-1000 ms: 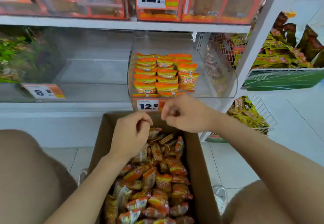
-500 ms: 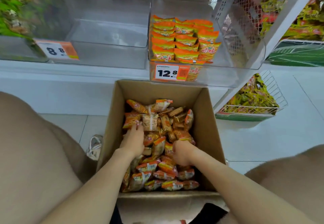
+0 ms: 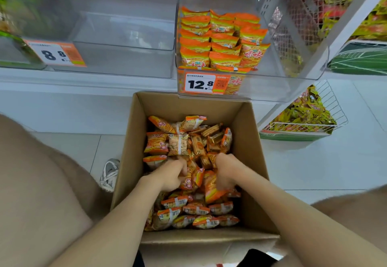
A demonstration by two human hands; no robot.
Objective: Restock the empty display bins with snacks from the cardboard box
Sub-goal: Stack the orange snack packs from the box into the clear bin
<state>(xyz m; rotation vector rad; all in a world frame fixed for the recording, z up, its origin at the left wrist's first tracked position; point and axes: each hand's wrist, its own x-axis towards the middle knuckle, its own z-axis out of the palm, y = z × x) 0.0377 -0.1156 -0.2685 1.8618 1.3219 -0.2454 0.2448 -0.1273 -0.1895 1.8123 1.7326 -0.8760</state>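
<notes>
An open cardboard box [image 3: 251,141] stands on the floor below the shelf, filled with several orange snack packets [image 3: 178,144]. Both hands are down inside it. My left hand [image 3: 167,175] curls its fingers around packets in the middle of the pile. My right hand [image 3: 227,170] grips an orange packet [image 3: 211,189] beside it. Above the box, a clear display bin [image 3: 282,86] with a 12.8 price tag [image 3: 201,84] holds neat rows of the same orange packets [image 3: 222,40]. To its left, a clear bin [image 3: 125,61] holds nothing.
An 8.8 price tag [image 3: 55,54] hangs on the left bin's front. A wire basket of yellow packets [image 3: 303,116] sits on the floor at right. My knees flank the box, and a white shoe [image 3: 110,173] rests by its left wall. White floor tiles lie to the right.
Both hands dropped from the 12.8 bin's front down into the box, then closed on packets in the pile. My view tilted downward.
</notes>
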